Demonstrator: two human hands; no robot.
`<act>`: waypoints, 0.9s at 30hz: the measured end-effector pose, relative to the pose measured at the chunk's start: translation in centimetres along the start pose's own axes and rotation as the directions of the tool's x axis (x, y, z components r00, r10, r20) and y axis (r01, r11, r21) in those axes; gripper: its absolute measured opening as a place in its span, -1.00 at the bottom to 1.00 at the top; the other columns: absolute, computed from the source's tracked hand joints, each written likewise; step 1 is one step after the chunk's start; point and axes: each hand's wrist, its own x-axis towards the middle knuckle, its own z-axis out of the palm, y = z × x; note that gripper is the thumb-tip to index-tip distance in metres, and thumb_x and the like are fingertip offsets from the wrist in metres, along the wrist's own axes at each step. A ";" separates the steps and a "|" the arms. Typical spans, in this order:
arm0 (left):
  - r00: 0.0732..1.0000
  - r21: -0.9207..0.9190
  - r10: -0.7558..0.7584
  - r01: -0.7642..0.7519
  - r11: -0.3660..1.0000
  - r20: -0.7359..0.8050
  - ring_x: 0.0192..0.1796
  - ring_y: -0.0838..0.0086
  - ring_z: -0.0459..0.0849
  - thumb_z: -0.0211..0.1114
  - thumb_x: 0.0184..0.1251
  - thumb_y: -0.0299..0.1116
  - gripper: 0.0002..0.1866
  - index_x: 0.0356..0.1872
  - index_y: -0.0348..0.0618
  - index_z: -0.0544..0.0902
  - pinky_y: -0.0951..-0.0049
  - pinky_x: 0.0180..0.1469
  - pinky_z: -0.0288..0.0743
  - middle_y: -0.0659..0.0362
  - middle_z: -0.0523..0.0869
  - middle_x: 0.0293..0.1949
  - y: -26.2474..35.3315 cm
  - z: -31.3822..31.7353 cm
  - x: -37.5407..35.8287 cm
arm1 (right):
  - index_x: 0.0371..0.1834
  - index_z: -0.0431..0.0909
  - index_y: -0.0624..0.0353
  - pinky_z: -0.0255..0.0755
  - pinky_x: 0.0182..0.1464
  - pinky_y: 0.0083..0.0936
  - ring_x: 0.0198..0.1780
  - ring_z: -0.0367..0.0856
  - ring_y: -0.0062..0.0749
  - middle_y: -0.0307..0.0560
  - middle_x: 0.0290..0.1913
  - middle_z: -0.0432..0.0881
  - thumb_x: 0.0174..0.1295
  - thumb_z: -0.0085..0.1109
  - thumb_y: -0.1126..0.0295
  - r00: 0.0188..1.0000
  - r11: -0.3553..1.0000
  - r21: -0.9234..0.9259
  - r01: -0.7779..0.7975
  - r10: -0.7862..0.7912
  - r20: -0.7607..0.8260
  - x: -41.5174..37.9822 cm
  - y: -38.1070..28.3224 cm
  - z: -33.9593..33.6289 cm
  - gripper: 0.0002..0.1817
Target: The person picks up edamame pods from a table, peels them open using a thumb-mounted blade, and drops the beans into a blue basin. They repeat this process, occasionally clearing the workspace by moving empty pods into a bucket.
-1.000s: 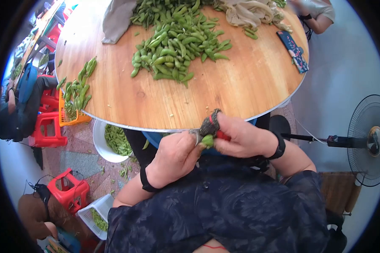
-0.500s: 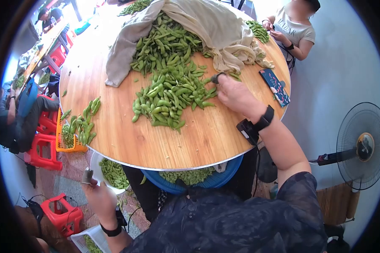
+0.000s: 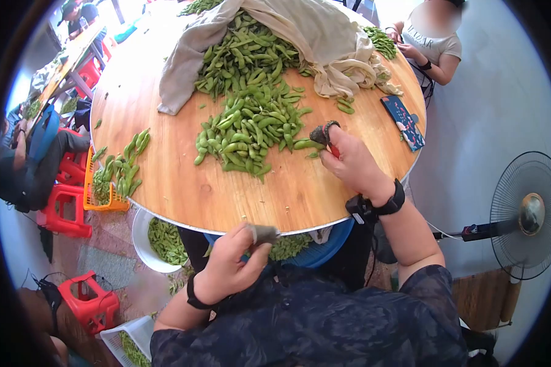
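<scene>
My right hand (image 3: 356,164) is over the table, right of a heap of green edamame pods (image 3: 251,131). A dark cover (image 3: 320,133) wraps one of its fingers, and something small and red (image 3: 333,150) shows beside it. The fingers close at the end of one edamame pod (image 3: 306,144); the exact contact is partly hidden. My left hand (image 3: 234,264) hovers at the table's front edge with a grey cover (image 3: 263,234) on a finger. Its thumb and forefinger are apart, nothing visible between them.
Cloth (image 3: 324,40) drapes the larger pod heap. A patterned phone-like case (image 3: 403,122) lies at right. Below are a white bucket (image 3: 142,244), a blue basin (image 3: 340,241) and red stools (image 3: 89,300). A fan (image 3: 529,211) stands right; a person (image 3: 438,46) sits across the table.
My left hand has risen from beside the white bucket and moved right to the table edge. My right hand has shifted slightly down and right, away from the cloth.
</scene>
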 end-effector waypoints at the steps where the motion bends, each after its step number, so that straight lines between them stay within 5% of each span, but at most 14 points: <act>1: 0.977 -0.196 -0.186 0.203 0.959 0.103 -0.35 0.45 0.57 0.14 0.27 -0.55 -0.79 -0.08 -0.31 0.56 0.47 -0.31 0.45 0.12 0.61 -0.31 0.5 0.3 0.3 | -0.05 0.45 0.23 0.44 -0.18 -0.42 -0.27 0.57 -0.20 0.04 -0.35 0.53 0.10 0.12 0.50 0.996 0.997 -0.012 -0.081 0.081 0.021 -0.4 -0.7 0.3 -0.69; 2: 0.911 -0.360 -0.341 0.406 0.840 0.233 -0.16 0.46 0.64 0.04 0.39 -0.53 -0.75 0.04 -0.29 0.52 0.45 -0.18 0.52 0.12 0.65 -0.15 0.9 0.7 0.6 | -0.05 0.45 0.23 0.44 -0.18 -0.42 -0.27 0.57 -0.20 0.04 -0.35 0.53 0.10 0.12 0.50 0.997 0.997 -0.003 -0.074 0.074 0.033 -1.1 -1.7 0.8 -0.69; 3: 0.907 -0.359 -0.356 0.416 0.835 0.223 -0.16 0.46 0.64 0.04 0.39 -0.53 -0.75 0.04 -0.29 0.52 0.45 -0.18 0.52 0.12 0.65 -0.15 1.2 1.3 1.1 | 0.00 0.44 0.23 0.45 -0.22 -0.41 -0.29 0.59 -0.19 0.04 -0.36 0.54 0.11 0.14 0.51 0.999 0.997 0.071 -0.029 0.031 -0.025 -2.0 -2.9 1.4 -0.66; 5: 0.848 -0.829 -0.452 0.448 0.335 0.276 -0.01 0.46 0.62 -0.08 0.51 -0.46 -0.70 0.17 -0.22 0.44 0.39 -0.03 0.56 0.15 0.62 -0.03 1.5 2.6 2.0 | 0.04 0.44 0.23 0.47 -0.26 -0.40 -0.32 0.61 -0.18 0.04 -0.37 0.55 0.11 0.16 0.52 0.997 0.987 0.159 0.027 -0.016 -0.070 -3.7 -5.1 2.6 -0.62; 8: 0.874 -0.921 -0.438 0.327 0.210 0.211 0.11 0.41 0.58 -0.10 0.54 -0.42 -0.68 0.22 -0.20 0.41 0.31 0.11 0.53 0.13 0.58 0.05 0.5 4.3 2.0 | 0.04 0.42 0.26 0.45 -0.54 -0.29 -0.54 0.57 -0.03 -0.01 -0.55 0.53 0.13 0.17 0.45 0.980 0.978 0.093 0.185 -0.177 -0.093 -5.3 -6.7 4.1 -0.62; 10: 0.873 -0.935 -0.455 0.292 0.200 0.175 0.12 0.42 0.58 -0.07 0.53 -0.42 -0.69 0.21 -0.20 0.41 0.32 0.13 0.51 0.13 0.58 0.06 -0.2 4.7 1.5 | 0.07 0.41 0.30 0.41 -0.62 -0.32 -0.63 0.54 -0.11 -0.07 -0.60 0.51 0.11 0.19 0.46 0.930 0.930 -0.042 0.365 -0.366 -0.041 -5.9 -6.7 4.4 -0.58; 14: 0.906 -0.923 -0.410 0.244 0.297 0.107 0.10 0.44 0.60 -0.01 0.52 -0.41 -0.71 0.17 -0.21 0.44 0.36 0.13 0.51 0.14 0.61 0.03 -0.5 5.1 1.2 | 0.02 0.43 0.34 0.41 -0.61 -0.33 -0.63 0.55 -0.14 -0.06 -0.61 0.51 0.10 0.21 0.48 0.887 0.888 -0.025 0.459 -0.460 -0.047 -6.2 -7.6 4.7 -0.60; 17: 0.927 -0.816 -0.359 0.290 0.500 0.109 -0.05 0.55 0.60 0.03 0.52 -0.38 -0.71 0.15 -0.27 0.47 0.52 0.01 0.50 0.21 0.63 -0.06 -0.9 4.2 0.7 | -0.09 0.39 0.33 0.41 -0.61 -0.30 -0.61 0.55 -0.09 -0.05 -0.61 0.49 0.08 0.16 0.54 0.951 0.952 -0.013 0.307 -0.306 0.043 -6.2 -8.4 3.9 -0.69; 19: 0.914 -0.804 -0.394 0.305 0.510 0.097 -0.13 0.58 0.59 0.03 0.52 -0.37 -0.72 0.12 -0.28 0.48 0.56 -0.06 0.49 0.23 0.63 -0.13 0.1 3.5 1.0 | -0.15 0.32 0.31 0.40 -0.59 -0.26 -0.59 0.54 0.00 -0.02 -0.62 0.47 0.09 0.07 0.58 0.973 0.936 0.266 0.231 -0.230 -0.035 -6.3 -8.0 3.2 -0.74; 25: 0.851 -0.772 -0.495 0.430 0.468 0.174 -0.34 0.63 0.49 0.01 0.53 -0.35 -0.77 0.04 -0.22 0.50 0.62 -0.27 0.40 0.26 0.57 -0.32 0.1 3.1 0.4 | -0.13 0.26 0.31 0.38 -0.46 -0.16 -0.47 0.51 0.15 0.14 -0.48 0.48 0.15 -0.04 0.56 0.979 0.926 0.351 0.137 -0.182 0.096 -6.7 -6.4 3.3 -0.78; 27: 0.909 -0.698 -0.388 0.378 0.608 0.154 -0.41 0.67 0.43 0.08 0.50 -0.32 -0.81 -0.14 -0.23 0.55 0.62 -0.34 0.36 0.31 0.56 -0.42 -0.4 3.2 0.3 | -0.13 0.26 0.31 0.38 -0.41 -0.15 -0.43 0.50 0.19 0.16 -0.47 0.47 0.18 -0.04 0.52 0.959 0.916 0.396 -0.069 -0.049 0.279 -6.3 -6.9 3.1 -0.79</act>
